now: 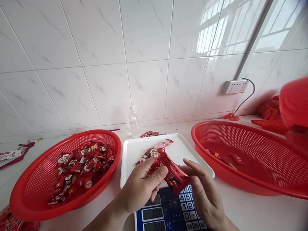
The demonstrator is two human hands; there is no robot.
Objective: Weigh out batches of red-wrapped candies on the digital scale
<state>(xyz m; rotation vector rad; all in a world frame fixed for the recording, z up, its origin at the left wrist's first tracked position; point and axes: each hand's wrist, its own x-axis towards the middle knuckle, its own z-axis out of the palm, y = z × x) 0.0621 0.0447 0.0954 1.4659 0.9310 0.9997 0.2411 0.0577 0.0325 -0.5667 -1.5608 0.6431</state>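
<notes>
My left hand (142, 188) and my right hand (203, 191) both pinch a small red foil packet (172, 172) above a blue-faced digital scale (168, 216). The left thumb and fingers close on the packet's left end, the right fingertips on its right end. The scale's white weighing tray (135, 153) carries a few more red and pink packets (155, 151) at its middle. A red perforated basket (30, 194) on the left holds many red wrapped packets (81, 168). Another red basket (265, 164) on the right holds only a few packets (227, 158).
A clear plastic bottle (134, 122) stands against the tiled wall behind the tray. A wall socket (235, 86) with a black cable sits at right. Red bags (271, 116) and another red container (302, 103) lie far right. Loose red packets (9, 229) rest at the lower left.
</notes>
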